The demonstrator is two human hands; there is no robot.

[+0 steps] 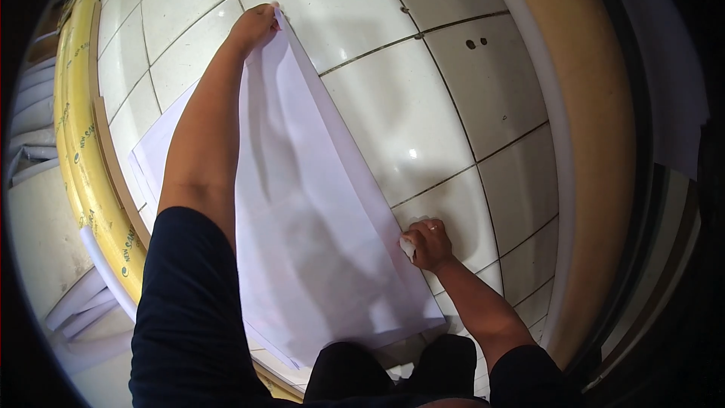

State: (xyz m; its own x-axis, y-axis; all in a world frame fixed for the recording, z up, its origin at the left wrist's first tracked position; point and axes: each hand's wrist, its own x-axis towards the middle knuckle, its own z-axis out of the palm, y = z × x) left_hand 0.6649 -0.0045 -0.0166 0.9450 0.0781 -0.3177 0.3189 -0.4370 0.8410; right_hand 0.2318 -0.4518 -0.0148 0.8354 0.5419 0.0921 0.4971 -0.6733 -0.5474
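- Right now: big white sheet (317, 219) (paper or thin plastic, can't tell which) stretched flat over a white tiled counter (423, 106).
- Left hand (253, 26) reaches far fwd, fingers closed on the sheet's far corner, arm fully extended over it.
- Right hand (428, 244) sits at the sheet's near right edge, curled shut, pinching that edge; a small white bit shows under the fingers, prob. the sheet's own edge, can't tell for sure.
- Step in hand, my read: spreading/tensioning the sheet between two grip pts, far corner vs near edge. Sheet lies diagonal to the tile lines, w/ soft creases down its middle.
- More white sheets (155, 155) lie under it at left, edges peeking out past the forearm.
- Next move, as I judge it: needs both grips kept firm and even pull, else the creases stay or the thin edge slips out.
- Containers: none seen on the counter, nothing holding contents.
- Around it: yellow printed strip (83, 181) along the left side, pale curved band (555, 143) and tan board (604, 106) at right, white rolled tubes (83, 302) lower left.
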